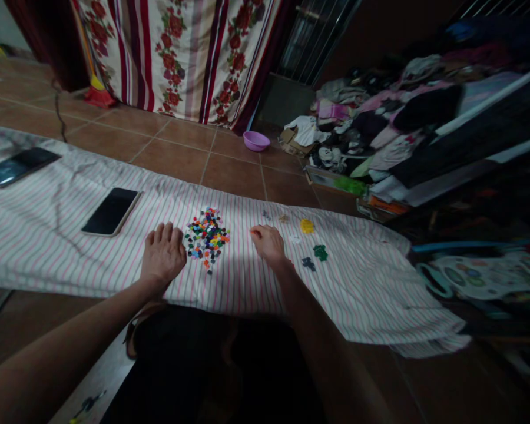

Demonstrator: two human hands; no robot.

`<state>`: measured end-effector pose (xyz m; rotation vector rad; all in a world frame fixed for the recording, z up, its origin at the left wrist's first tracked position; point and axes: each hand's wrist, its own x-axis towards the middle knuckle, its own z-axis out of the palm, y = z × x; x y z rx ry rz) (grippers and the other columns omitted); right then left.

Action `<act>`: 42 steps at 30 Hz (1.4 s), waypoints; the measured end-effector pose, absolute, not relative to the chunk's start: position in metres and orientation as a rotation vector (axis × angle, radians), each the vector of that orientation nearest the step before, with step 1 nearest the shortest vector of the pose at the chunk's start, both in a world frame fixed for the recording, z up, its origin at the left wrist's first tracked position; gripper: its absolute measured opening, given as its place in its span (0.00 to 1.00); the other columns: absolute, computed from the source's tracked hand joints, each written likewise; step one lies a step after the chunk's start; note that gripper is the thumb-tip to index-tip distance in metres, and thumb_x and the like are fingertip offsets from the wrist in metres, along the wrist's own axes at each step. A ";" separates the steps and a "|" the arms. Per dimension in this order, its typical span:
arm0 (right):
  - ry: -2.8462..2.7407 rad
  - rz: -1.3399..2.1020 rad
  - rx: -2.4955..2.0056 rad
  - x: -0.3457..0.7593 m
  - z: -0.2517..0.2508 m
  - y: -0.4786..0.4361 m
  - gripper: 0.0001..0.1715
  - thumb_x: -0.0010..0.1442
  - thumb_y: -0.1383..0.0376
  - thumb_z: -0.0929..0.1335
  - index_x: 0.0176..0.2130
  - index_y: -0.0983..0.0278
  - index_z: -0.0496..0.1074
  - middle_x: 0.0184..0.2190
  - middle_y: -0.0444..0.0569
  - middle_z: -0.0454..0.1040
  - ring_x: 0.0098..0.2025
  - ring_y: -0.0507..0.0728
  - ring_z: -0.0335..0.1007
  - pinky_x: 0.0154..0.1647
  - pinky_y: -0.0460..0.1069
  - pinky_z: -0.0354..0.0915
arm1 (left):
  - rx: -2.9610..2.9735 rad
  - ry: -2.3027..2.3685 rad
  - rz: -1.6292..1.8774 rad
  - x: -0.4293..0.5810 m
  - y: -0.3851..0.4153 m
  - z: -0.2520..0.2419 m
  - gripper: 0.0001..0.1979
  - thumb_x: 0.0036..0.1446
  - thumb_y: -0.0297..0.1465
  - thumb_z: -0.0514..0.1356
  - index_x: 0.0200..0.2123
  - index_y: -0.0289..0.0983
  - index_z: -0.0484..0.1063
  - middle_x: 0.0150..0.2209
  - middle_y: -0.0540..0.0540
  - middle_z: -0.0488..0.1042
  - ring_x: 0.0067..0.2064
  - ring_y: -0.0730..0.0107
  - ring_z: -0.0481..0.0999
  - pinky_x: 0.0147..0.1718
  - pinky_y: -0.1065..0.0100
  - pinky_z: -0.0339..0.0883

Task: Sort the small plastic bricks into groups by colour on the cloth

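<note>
A mixed pile of small coloured beads lies on the striped cloth. Beside its left edge my left hand rests flat on the cloth, fingers stretched out and holding nothing. To the right of the pile, my right hand is closed in a pinch, with a small orange bead showing at its fingertips. Beyond that hand sit single-colour groups: yellow beads, green beads, dark grey beads, white beads and tan beads. My right wrist partly covers some reddish ones.
Two phones, a nearer one and a farther one, lie on the cloth at left. A purple basin stands on the tiled floor past the far edge. Heaped clothes fill the right side.
</note>
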<state>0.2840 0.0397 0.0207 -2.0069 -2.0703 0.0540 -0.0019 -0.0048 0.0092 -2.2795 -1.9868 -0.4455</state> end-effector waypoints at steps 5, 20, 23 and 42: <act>-2.099 0.044 -1.997 0.284 0.019 0.040 0.12 0.64 0.68 0.66 0.42 0.61 0.80 0.39 0.52 0.79 0.43 0.58 0.70 0.46 0.50 0.60 | -2.273 -1.988 -0.434 -0.003 -0.005 0.008 0.19 0.63 0.32 0.44 0.51 0.34 0.68 0.61 0.33 0.65 0.65 0.47 0.58 0.60 0.50 0.52; -2.068 0.055 -2.010 0.282 0.021 0.040 0.12 0.62 0.69 0.66 0.40 0.60 0.79 0.38 0.50 0.79 0.41 0.57 0.69 0.45 0.49 0.60 | -2.268 -1.975 -0.454 -0.003 -0.005 0.007 0.18 0.62 0.32 0.45 0.51 0.36 0.67 0.61 0.34 0.65 0.65 0.49 0.58 0.60 0.51 0.52; -2.102 0.056 -2.025 0.281 0.022 0.041 0.12 0.62 0.69 0.66 0.40 0.60 0.80 0.39 0.52 0.79 0.43 0.58 0.69 0.45 0.50 0.60 | -2.271 -1.981 -0.448 -0.003 -0.005 0.008 0.19 0.63 0.32 0.44 0.51 0.35 0.67 0.61 0.33 0.65 0.65 0.48 0.59 0.60 0.50 0.52; -2.111 -0.042 -2.021 0.272 0.019 0.037 0.12 0.64 0.69 0.66 0.41 0.60 0.80 0.38 0.54 0.78 0.42 0.60 0.68 0.46 0.52 0.60 | -2.283 -1.982 -0.485 -0.004 -0.005 0.005 0.19 0.63 0.32 0.44 0.51 0.35 0.67 0.62 0.34 0.65 0.66 0.48 0.58 0.60 0.50 0.52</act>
